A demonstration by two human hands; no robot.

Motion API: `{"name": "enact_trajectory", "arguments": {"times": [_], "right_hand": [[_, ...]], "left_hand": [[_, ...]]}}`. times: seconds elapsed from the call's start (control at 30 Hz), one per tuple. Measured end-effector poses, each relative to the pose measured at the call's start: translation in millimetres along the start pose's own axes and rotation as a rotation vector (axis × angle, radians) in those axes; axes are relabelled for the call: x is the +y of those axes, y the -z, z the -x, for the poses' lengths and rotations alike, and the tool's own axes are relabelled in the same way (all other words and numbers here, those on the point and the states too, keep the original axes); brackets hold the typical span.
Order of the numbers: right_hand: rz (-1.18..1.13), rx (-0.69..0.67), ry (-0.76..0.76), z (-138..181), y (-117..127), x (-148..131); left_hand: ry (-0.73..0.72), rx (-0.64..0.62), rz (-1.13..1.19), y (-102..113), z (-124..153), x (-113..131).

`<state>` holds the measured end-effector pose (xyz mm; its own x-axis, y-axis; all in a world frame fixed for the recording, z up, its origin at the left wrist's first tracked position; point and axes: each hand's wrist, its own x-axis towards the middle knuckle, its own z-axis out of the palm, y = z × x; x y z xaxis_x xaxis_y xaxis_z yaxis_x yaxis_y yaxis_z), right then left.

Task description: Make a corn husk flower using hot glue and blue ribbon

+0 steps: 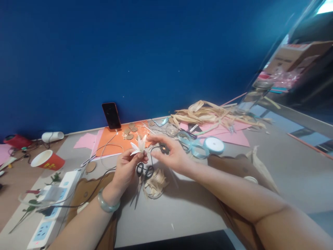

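My left hand (128,166), wearing a jade-like bangle, pinches a small pale flower (139,146) made of husk-like petals. My right hand (173,152) is just to its right, with finger and thumb apart and the fingertips close to the petals. Whether they touch the flower I cannot tell. A black object (164,148) shows between the right finger and thumb, apparently behind them. Below the hands, scissors (140,184) with black handles lie on the table, blades towards me. Beside them, a round container (155,182) holds cut pale husk pieces.
Dried husks (205,113) are heaped against the blue wall. A light blue ribbon roll (213,145) lies at right. A phone (111,115) stands behind orange paper (110,142) with wooden discs. A paper cup (48,160) and a power strip (56,208) with cables are at left.
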<state>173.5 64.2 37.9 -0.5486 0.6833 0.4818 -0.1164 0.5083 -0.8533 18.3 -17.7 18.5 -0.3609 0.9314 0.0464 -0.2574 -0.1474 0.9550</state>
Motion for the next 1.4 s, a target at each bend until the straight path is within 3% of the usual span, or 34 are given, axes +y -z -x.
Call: {"name": "enact_trajectory", "arguments": {"times": [0.13,0.27,0.77,1.07,1.4], "right_hand": [[0.042,-0.11,0.092,6,-3,-3],[0.067,-0.129,0.16,9,-6,-3],[0.091,-0.179,0.156,12,-6,1],[-0.03,-0.03,-0.149,10,-13,7],[-0.092,-0.03,-0.155,11,-19,2]], "left_hand": [[0.009,0.022,-0.024,-2,0,2],[-0.026,0.035,-0.048,-3,1,3],[-0.062,0.016,-0.107,1,2,1],[0.027,0.033,-0.051,0,0,0],[0.116,-0.041,-0.003,1,5,-10]]}}
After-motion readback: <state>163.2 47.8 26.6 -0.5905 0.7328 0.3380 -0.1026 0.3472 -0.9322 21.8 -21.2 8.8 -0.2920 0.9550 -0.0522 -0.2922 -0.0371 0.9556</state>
